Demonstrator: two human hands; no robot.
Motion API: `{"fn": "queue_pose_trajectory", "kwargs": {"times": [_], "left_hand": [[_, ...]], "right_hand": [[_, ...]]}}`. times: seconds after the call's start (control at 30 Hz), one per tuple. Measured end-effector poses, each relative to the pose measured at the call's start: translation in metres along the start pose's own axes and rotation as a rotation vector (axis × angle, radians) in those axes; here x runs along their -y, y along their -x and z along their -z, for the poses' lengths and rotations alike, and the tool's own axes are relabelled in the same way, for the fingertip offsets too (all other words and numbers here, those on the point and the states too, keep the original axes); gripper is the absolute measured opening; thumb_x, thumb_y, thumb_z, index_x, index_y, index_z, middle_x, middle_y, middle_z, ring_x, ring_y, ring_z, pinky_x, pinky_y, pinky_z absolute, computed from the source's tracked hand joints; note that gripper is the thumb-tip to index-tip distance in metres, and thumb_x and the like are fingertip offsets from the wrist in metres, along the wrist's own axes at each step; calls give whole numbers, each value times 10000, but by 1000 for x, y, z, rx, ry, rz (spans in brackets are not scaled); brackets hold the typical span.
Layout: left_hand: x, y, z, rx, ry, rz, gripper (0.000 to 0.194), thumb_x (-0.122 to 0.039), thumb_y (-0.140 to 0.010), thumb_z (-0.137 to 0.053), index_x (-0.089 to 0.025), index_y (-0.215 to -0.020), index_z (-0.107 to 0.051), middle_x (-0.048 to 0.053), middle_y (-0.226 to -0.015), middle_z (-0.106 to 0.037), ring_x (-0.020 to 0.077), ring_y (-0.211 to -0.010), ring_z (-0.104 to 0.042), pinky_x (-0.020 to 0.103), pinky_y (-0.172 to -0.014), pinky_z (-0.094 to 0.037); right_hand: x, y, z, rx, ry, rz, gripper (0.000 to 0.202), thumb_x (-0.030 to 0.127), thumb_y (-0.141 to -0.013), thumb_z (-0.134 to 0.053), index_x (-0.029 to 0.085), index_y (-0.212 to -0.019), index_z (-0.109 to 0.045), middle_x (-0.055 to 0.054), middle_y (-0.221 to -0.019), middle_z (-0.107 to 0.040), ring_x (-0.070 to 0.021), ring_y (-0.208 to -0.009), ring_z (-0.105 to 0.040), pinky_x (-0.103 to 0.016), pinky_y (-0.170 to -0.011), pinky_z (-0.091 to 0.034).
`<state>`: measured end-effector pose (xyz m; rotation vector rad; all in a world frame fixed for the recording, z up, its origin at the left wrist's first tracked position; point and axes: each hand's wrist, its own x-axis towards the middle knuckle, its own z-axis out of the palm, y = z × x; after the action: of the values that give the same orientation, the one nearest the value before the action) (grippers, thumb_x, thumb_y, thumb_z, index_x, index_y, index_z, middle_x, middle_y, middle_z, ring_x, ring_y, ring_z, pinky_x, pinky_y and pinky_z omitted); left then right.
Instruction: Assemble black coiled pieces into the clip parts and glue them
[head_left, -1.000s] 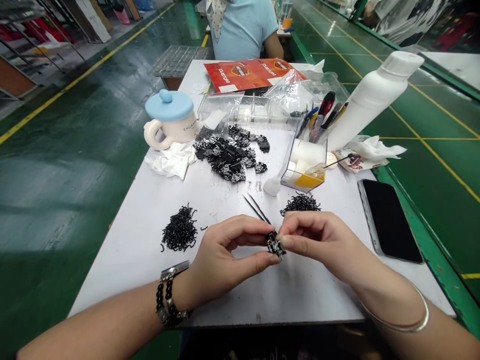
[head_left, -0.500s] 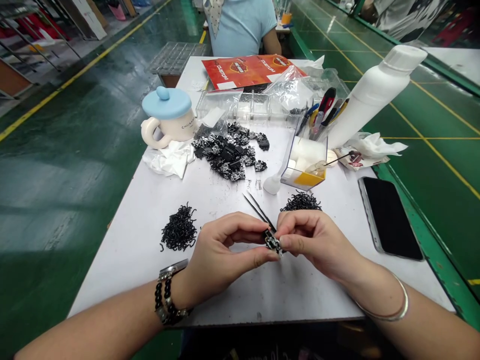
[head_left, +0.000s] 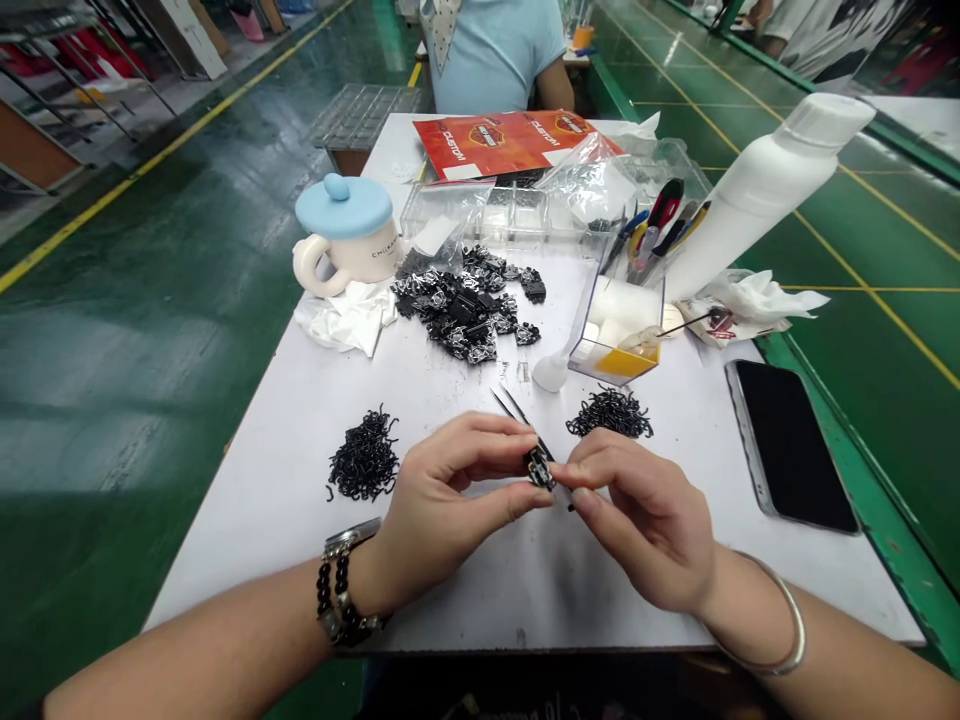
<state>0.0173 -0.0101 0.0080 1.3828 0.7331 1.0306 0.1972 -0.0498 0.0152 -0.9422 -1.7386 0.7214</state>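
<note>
Between thumb and fingertips, my left hand [head_left: 450,500] pinches a small black-and-silver part [head_left: 539,468] over the white table. My right hand [head_left: 645,510] is closed beside it, its index fingertip touching the part's right side; black tweezers [head_left: 521,412] pass under or through its fingers, with their thin tips pointing up and left. Small black curved pieces lie in a left pile [head_left: 364,455] and a right pile [head_left: 609,412]. Farther back is a heap of black-and-silver parts [head_left: 461,310].
A lidded mug [head_left: 349,250] and crumpled tissue [head_left: 352,318] are at the back left. A tool holder [head_left: 615,330], white bottle [head_left: 772,190] and phone [head_left: 795,440] stand or lie at right. Red packaging [head_left: 495,145] lies farther back, before a person in blue [head_left: 499,55].
My right thumb has come away from the small part and dropped lower, near the tweezers. The part has turned slightly in my left hand, and the whole view has shifted a little.
</note>
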Motion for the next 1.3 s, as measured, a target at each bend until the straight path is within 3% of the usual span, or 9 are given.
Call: {"fn": "queue_pose_trajectory", "kwargs": {"times": [0.23,0.47,0.83,0.93,1.0,1.07,1.1,1.17,1.3], "left_hand": [[-5,-5,0,-51,-3,50,313,-98,-700,-744,-227,-984,-722,8,-777,-643,89,-754,-637,116,-696,-550],[-4,-1,-2,-158,45,273,227,-176,-711,-753,-199,-935,-724,15,-846,-734,145,-765,-699,201,-767,-591],[-6,-2,-5,-173,41,286,197,-155,-723,-727,-197,-914,-703,-19,-818,-727,80,-772,-683,76,-725,-543],[-6,-3,-4,-148,12,272,204,-151,-722,-720,-192,-921,-701,-11,-815,-723,80,-759,-681,87,-724,-548],[-6,-4,-3,-138,-27,235,207,-139,-725,-707,-189,-925,-703,-5,-815,-718,78,-748,-678,92,-721,-552],[-5,-4,-3,-133,-85,164,212,-120,-732,-687,-185,-932,-705,2,-832,-709,78,-751,-671,103,-727,-557],[-4,-3,-2,-132,-120,112,221,-107,-735,-675,-184,-941,-704,7,-847,-703,81,-759,-667,113,-731,-560],[-2,-2,-1,-123,-196,-14,255,-82,-735,-656,-182,-966,-699,16,-867,-691,88,-772,-656,137,-731,-566],[2,2,1,-108,-327,-218,347,-52,-729,-638,-175,-1052,-669,38,-892,-684,118,-788,-649,209,-729,-580]], "right_hand": [[-3,4,-4,-18,184,155,366,55,-770,-487,85,-1127,-562,-126,-909,-606,-190,-807,-564,-330,-648,-524],[-9,8,-13,-49,357,230,394,115,-794,-521,53,-1184,-525,-158,-939,-593,-227,-839,-561,-371,-657,-510],[-7,7,-17,-22,350,209,331,134,-839,-500,75,-1162,-547,-130,-889,-587,-207,-798,-554,-349,-637,-500],[-7,0,-1,-56,376,198,343,136,-843,-500,110,-1180,-562,-112,-901,-595,-194,-800,-565,-334,-664,-495],[-13,-7,20,-313,463,221,350,147,-820,-550,161,-1168,-588,-81,-874,-582,-180,-767,-555,-327,-663,-466],[-26,-14,46,-670,521,204,401,147,-764,-640,216,-1156,-595,-58,-888,-547,-153,-729,-533,-304,-641,-435],[-33,-18,60,-725,540,175,505,132,-729,-681,230,-1207,-552,-77,-1008,-531,-154,-771,-538,-299,-651,-436],[-48,-23,81,-687,572,105,648,116,-666,-741,232,-1259,-507,-98,-1065,-559,-162,-751,-570,-299,-630,-441],[-63,-27,91,-605,685,33,328,171,-773,-680,199,-1095,-629,-84,-896,-652,-208,-766,-622,-363,-704,-487]]}}
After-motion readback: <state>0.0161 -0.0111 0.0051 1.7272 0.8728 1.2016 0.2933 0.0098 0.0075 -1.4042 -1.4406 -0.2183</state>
